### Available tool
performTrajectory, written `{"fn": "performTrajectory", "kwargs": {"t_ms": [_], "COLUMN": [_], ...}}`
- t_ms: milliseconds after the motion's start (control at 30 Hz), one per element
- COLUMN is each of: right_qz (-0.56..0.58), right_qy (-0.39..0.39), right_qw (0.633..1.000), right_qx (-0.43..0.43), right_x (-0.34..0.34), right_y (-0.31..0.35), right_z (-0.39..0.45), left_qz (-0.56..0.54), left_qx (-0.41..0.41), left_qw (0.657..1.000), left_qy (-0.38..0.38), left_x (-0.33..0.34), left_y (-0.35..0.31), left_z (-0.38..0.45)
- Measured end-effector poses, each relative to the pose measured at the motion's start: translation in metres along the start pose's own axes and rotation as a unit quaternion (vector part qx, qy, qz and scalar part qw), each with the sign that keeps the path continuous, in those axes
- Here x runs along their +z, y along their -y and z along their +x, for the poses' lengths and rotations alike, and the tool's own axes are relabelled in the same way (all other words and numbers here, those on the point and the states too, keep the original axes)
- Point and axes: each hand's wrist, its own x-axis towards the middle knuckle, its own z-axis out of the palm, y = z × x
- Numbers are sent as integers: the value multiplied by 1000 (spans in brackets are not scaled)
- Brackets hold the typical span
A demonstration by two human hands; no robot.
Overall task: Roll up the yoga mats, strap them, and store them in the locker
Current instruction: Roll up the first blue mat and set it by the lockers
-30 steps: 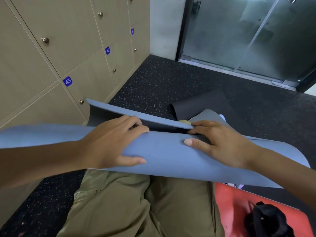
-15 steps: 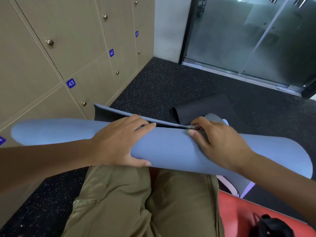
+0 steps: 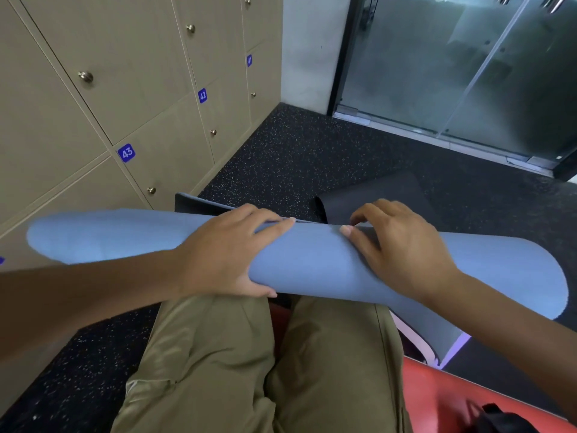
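A blue yoga mat (image 3: 312,257) lies rolled across my lap, its dark underside showing at the far edge. My left hand (image 3: 228,254) grips the roll, thumb underneath and fingers over the top. My right hand (image 3: 402,248) presses on the roll with curled fingers at the loose edge. A black mat (image 3: 374,195) lies flat on the floor just beyond. Beige lockers (image 3: 150,126) numbered 41 to 43 stand shut on the left.
I sit on a red mat (image 3: 443,398) with a black strap or bag (image 3: 505,420) at the lower right. Dark speckled rubber floor (image 3: 296,157) stretches ahead. Glass doors (image 3: 452,67) close off the far right.
The blue mat's open flap has been rolled in, forming a tighter tube. Both hands shifted further over the top of the roll.
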Motion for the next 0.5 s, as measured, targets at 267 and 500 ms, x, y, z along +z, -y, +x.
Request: {"fn": "performTrajectory", "kwargs": {"t_ms": [267,500], "right_qz": [-5,67], "right_qy": [27,127], "right_qw": [1000,989], "right_qx": [5,44], "right_x": [12,10], "right_y": [-6,-20], "right_z": [3,45], "left_qz": [-51,-1], "left_qx": [4,37], "left_qw": [996,998], "left_qy": [72,-49], "left_x": [1,9], "left_y": [29,4], "left_z": [37,31]}}
